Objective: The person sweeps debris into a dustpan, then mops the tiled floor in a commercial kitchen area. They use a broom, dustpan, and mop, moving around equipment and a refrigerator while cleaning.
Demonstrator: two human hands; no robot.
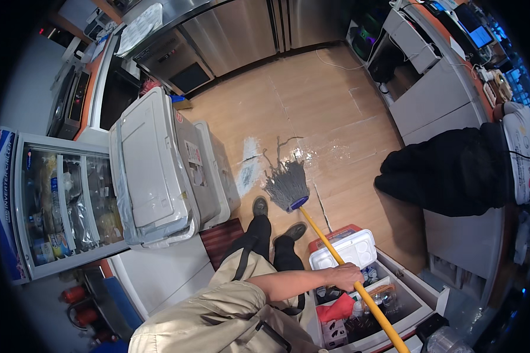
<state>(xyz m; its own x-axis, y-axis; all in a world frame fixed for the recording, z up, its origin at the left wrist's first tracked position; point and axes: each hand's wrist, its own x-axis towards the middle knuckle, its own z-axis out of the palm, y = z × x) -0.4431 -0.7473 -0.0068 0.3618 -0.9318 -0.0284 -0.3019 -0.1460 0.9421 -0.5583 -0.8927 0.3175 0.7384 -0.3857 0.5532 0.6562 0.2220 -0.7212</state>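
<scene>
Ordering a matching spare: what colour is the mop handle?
Yellow; the mop handle shows best in the head view.

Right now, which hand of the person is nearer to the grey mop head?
Left. The left hand grips the yellow handle, apart from the mop head; the right hand is out of view.

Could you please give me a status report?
Left hand gripping mop handle, right hand out of view. Mop head on floor. Another person at right, apart from it.

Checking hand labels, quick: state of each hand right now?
Left hand: closed around the mop's yellow handle.
Right hand: out of view, so its state cannot be told.
</scene>
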